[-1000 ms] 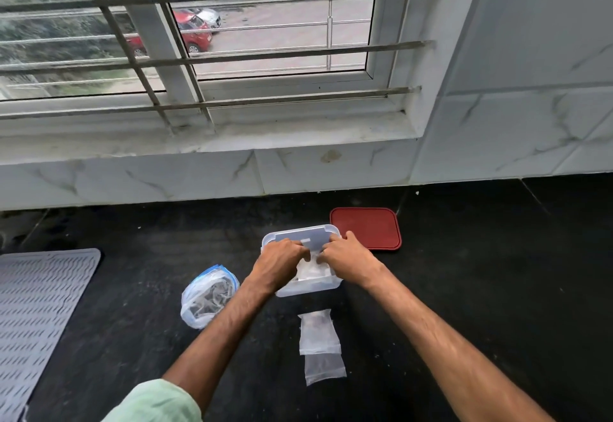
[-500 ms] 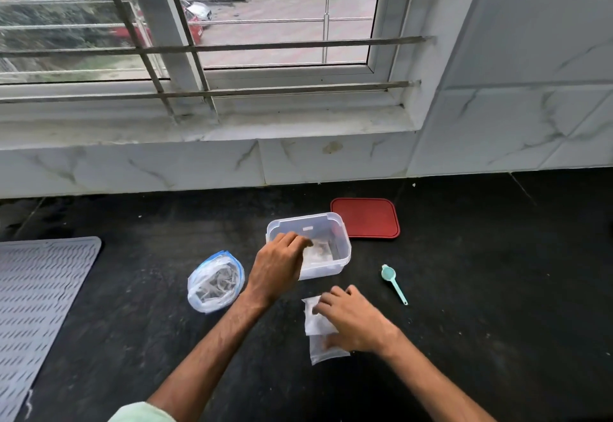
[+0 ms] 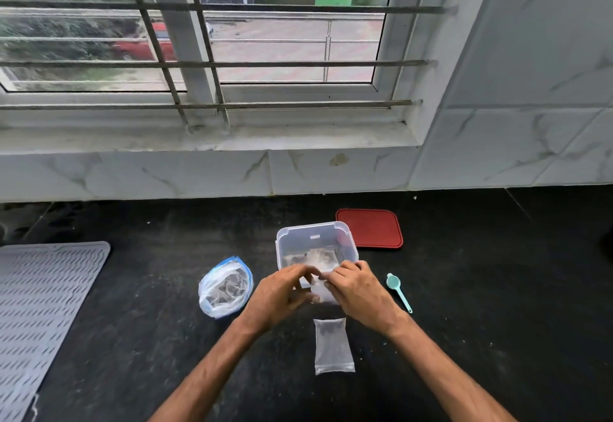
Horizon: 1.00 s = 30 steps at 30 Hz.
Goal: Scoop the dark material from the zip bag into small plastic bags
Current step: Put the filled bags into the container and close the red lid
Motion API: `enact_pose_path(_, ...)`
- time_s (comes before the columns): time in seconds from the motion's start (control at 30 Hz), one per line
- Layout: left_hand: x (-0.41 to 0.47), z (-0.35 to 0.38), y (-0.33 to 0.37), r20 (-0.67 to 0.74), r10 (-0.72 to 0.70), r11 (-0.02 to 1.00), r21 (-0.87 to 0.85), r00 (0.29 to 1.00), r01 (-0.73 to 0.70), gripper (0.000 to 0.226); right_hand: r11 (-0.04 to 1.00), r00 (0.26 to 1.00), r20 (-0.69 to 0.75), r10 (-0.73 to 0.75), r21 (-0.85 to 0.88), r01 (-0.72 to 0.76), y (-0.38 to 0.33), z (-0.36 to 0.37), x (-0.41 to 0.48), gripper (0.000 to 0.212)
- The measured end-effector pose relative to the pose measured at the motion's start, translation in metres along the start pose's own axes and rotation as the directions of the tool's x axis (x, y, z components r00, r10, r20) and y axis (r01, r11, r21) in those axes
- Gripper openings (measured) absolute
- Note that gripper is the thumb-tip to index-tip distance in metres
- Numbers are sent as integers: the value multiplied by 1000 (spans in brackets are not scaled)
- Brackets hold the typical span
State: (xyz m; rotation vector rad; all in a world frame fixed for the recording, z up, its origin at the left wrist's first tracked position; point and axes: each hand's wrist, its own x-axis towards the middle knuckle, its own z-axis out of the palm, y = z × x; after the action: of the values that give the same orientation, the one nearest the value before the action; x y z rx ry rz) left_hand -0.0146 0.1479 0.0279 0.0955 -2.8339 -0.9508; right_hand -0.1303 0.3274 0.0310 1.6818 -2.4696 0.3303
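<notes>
One clear tub (image 3: 315, 239) on the black table (image 3: 497, 289) holds crumpled clear bags, too jumbled to count, and one zip bag (image 3: 225, 287) just left of it shows the dark material through its side. Hiding the tub's near wall, the left hand (image 3: 278, 295) and right hand (image 3: 356, 289) both pinch one small plastic bag (image 3: 318, 289). Around them lie one second small bag (image 3: 333, 345) nearer the person, one teal scoop (image 3: 398, 290) at right, one red lid (image 3: 370, 228) behind the tub and one grey mat (image 3: 43, 305) far left.
</notes>
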Motion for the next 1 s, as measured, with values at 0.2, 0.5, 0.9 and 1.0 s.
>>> enact_pose_path(0.2,2,-2,-8,-138,-134,986,-119,981,118,19,992,997,-44,70,111,-65,-1,0,9,36)
enact_pose_path(0.5,-9,9,-9,-24,-120,992,36,993,121,17,993,935,335,-119,44,111,3,24,-25,34)
enact_pose_path(0.9,-8,29,7,80,-61,991,126,995,51,21,993,975,218,-51,-89,72,16,31,-32,31)
enact_pose_path(1.0,-5,26,12,10,-58,991,118,998,57,29,996,987,149,-57,-60,67,13,11,-18,21)
